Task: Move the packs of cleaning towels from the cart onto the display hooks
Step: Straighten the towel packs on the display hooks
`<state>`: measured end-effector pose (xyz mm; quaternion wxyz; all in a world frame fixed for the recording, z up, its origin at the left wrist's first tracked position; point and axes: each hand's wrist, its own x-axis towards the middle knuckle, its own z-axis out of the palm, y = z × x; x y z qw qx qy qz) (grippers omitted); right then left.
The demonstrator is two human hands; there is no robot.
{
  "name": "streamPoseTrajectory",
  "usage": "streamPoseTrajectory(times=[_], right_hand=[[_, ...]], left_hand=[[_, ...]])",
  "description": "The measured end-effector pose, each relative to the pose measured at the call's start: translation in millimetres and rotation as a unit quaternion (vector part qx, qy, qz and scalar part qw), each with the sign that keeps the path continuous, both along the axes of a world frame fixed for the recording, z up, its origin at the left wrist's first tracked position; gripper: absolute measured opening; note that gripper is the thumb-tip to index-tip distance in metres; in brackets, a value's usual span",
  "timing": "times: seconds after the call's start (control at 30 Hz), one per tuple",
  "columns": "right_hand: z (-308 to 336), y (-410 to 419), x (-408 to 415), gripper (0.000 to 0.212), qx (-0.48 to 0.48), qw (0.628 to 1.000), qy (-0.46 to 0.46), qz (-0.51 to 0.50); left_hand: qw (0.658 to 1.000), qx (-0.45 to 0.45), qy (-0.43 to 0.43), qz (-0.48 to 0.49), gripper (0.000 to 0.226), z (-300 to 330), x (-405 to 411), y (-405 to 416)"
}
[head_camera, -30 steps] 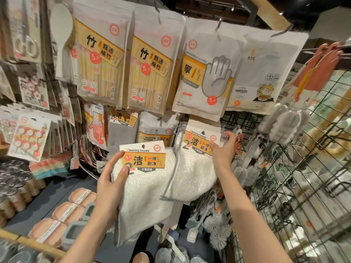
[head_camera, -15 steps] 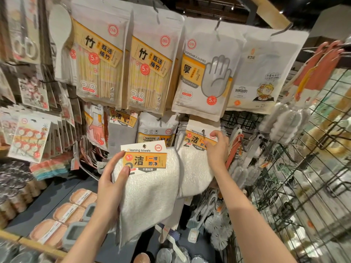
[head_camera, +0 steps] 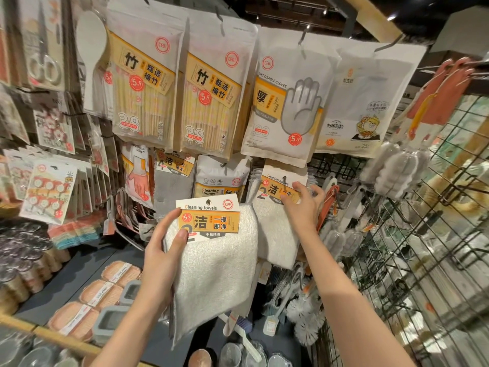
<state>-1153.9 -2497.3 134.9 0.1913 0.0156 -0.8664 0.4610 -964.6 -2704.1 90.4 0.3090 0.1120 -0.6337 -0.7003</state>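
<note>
At centre frame the left hand (head_camera: 161, 256) keeps a thumb-over grip on a spare towel pack (head_camera: 211, 255), held ready, while the right hand (head_camera: 304, 205) pinches the hung pack's header (head_camera: 277, 188), apparently seating it on its hook.

White towel packs (head_camera: 211, 250) (head_camera: 275, 229) — orange-labelled, side by side.

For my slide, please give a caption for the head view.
Left hand holds a white cleaning towel pack while right hand hangs another.
</note>
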Motion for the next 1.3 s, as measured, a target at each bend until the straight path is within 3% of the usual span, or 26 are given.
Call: streamPoseTrajectory(times=[0.13,0.27,0.43,0.57,0.73,0.93,1.17,1.3], right_hand=[[5.3,-1.2,23.5,0.028,0.007,1.000,0.012,0.022],[16.0,-14.8,55.7,0.021,-0.046,0.990,0.011,0.130],[13.4,-30.9,84.2,0.033,-0.006,0.968,-0.056,0.246],[6.4,-32.8,95.9,0.055,0.025,0.964,-0.065,0.256],[2.0,-36.7,111.9,0.070,-0.036,0.961,-0.057,0.266],[2.7,-38.6,122.9,0.053,-0.075,0.967,-0.038,0.242],[9.2,-29.8,114.8,0.051,-0.098,0.964,-0.089,0.232],[10.6,-25.7,111.1,0.051,-0.116,0.961,-0.087,0.236]], left_hand=[[1.000,0.000,-0.012,-0.004,0.039,-1.2,1.8,2.4],[1.000,0.010,-0.012,-0.013,0.038,1.6,3.8,8.2],[1.000,0.011,0.008,-0.016,0.038,5.2,6.9,17.5],[1.000,0.001,0.018,-0.006,0.036,4.6,10.1,22.5],[1.000,0.007,0.021,-0.001,0.048,5.8,13.7,27.8],[0.999,0.042,0.014,-0.005,0.068,5.6,19.2,28.0],[1.000,0.020,0.009,-0.017,0.047,7.6,20.3,29.4],[0.997,0.062,0.010,-0.045,0.039,8.5,20.0,30.0]])
